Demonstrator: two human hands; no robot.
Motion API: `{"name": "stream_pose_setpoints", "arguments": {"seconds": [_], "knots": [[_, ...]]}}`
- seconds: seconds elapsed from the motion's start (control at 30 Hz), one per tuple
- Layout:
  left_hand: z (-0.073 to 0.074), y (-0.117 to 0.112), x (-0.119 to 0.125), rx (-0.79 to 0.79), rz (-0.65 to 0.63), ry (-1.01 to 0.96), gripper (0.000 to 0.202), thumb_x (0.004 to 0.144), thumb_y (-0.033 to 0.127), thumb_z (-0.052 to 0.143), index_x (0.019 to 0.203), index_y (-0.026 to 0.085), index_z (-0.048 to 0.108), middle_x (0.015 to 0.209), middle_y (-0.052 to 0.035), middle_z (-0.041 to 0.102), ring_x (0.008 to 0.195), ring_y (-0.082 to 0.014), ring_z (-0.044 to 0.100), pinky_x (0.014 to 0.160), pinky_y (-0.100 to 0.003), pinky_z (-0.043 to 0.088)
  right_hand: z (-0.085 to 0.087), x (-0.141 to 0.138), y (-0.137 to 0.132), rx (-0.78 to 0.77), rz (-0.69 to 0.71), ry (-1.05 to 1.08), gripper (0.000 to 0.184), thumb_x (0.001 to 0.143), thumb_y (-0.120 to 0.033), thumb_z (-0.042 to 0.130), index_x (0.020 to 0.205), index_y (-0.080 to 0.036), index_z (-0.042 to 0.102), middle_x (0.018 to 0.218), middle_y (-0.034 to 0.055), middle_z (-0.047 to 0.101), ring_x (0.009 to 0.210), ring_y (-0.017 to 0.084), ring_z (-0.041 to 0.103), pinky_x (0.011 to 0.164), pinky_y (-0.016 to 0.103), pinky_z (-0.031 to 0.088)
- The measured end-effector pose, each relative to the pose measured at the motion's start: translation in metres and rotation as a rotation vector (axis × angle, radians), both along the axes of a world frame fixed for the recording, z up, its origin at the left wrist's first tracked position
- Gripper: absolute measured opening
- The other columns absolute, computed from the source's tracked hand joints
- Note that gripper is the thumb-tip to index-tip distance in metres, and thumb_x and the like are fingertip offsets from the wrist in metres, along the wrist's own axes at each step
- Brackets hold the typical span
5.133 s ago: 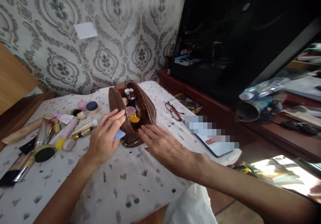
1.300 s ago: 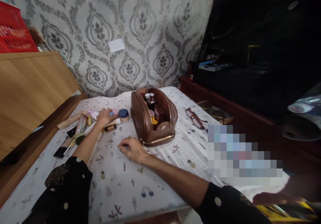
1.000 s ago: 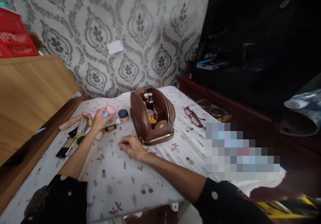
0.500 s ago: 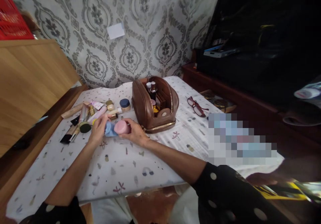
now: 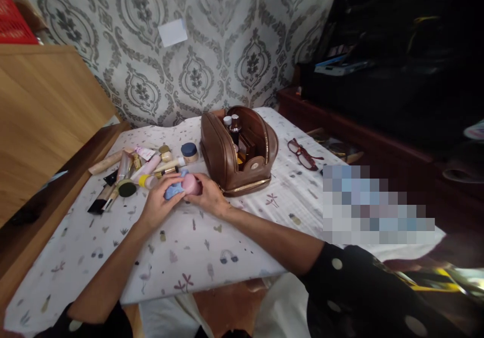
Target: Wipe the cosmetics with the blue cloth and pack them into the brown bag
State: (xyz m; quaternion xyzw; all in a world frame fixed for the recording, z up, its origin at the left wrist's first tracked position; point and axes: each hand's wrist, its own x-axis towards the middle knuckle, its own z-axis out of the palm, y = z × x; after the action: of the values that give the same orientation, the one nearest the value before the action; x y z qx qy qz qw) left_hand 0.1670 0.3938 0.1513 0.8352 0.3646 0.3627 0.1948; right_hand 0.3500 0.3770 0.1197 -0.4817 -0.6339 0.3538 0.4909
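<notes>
My left hand (image 5: 161,201) grips a crumpled blue cloth (image 5: 174,189) and presses it against a small pink jar (image 5: 191,183). The jar's far side is in the grasp of my right hand (image 5: 208,195), fingers wrapped round it. Both hands meet just above the printed tablecloth (image 5: 196,242). Right beside them stands a brown makeup bag (image 5: 215,159), unzipped, with several bottles and a compact-like dark case inside. A yellow-banded tube (image 5: 146,180) lies close to my left hand, next to a round dark green lid (image 5: 127,188).
Loose cosmetic tubes (image 5: 149,165) and a blue-lidded jar (image 5: 189,152) lie left of the bag. Red-framed glasses (image 5: 303,155) rest on the right side. A wooden cabinet panel (image 5: 49,106) borders the table at left, and a blurred-out patch covers the right corner.
My left hand has moved right, bringing the blue cloth up against the pink jar. The yellow-banded tube behind it now shows more. The view has shifted slightly.
</notes>
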Motion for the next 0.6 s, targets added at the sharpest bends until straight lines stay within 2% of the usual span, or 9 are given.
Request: {"name": "stream_pose_setpoints", "arguments": {"seconds": [0.13,0.27,0.37,0.47,0.6], "knots": [[-0.001,-0.003,0.004,0.163,0.075,0.003,0.016,0.089,0.037,0.065,0.096,0.022,0.066,0.102,-0.0052,0.070,0.101,-0.0232,0.064,0.094,-0.037,0.051,-0.001,0.000,0.001,0.005,-0.021,-0.043,0.062,0.067,-0.027,0.083,0.124,-0.012,0.061,0.117,0.0109,0.066,0.106,0.025,0.062,0.097,0.040,0.048],[-0.002,-0.011,0.010,0.336,0.102,0.005,0.006,0.090,0.028,0.062,0.090,0.023,0.064,0.088,-0.0033,0.067,0.086,-0.0208,0.064,0.082,-0.034,0.052,-0.001,0.000,0.001,-0.004,-0.033,-0.068,0.062,0.067,-0.026,0.083,0.124,-0.014,0.061,0.119,0.0112,0.066,0.108,0.026,0.062,0.097,0.041,0.048],[-0.002,-0.017,0.012,0.466,0.018,0.006,0.005,0.091,0.023,0.061,0.094,0.024,0.065,0.090,-0.0043,0.069,0.089,-0.0211,0.064,0.085,-0.035,0.053,-0.001,0.000,0.000,0.003,-0.016,-0.074,0.058,0.068,-0.024,0.080,0.122,-0.015,0.061,0.118,0.0105,0.065,0.108,0.026,0.062,0.097,0.041,0.048],[-0.003,-0.019,0.013,0.523,-0.109,0.053,0.019,0.090,0.019,0.061,0.108,0.024,0.065,0.104,-0.0071,0.071,0.101,-0.0231,0.066,0.092,-0.039,0.054,-0.002,-0.001,-0.003,0.049,0.009,-0.102,0.050,0.068,-0.015,0.075,0.116,-0.015,0.061,0.113,0.0089,0.064,0.104,0.023,0.062,0.095,0.037,0.049],[-0.004,-0.017,0.015,0.488,-0.187,0.135,0.029,0.091,0.022,0.059,0.120,0.023,0.063,0.117,-0.0102,0.070,0.115,-0.0267,0.064,0.103,-0.044,0.051,-0.002,-0.003,-0.007,0.093,0.036,-0.173,0.029,0.068,-0.013,0.067,0.096,-0.017,0.060,0.097,0.0046,0.058,0.081,0.019,0.058,0.077,0.032,0.051]]}}
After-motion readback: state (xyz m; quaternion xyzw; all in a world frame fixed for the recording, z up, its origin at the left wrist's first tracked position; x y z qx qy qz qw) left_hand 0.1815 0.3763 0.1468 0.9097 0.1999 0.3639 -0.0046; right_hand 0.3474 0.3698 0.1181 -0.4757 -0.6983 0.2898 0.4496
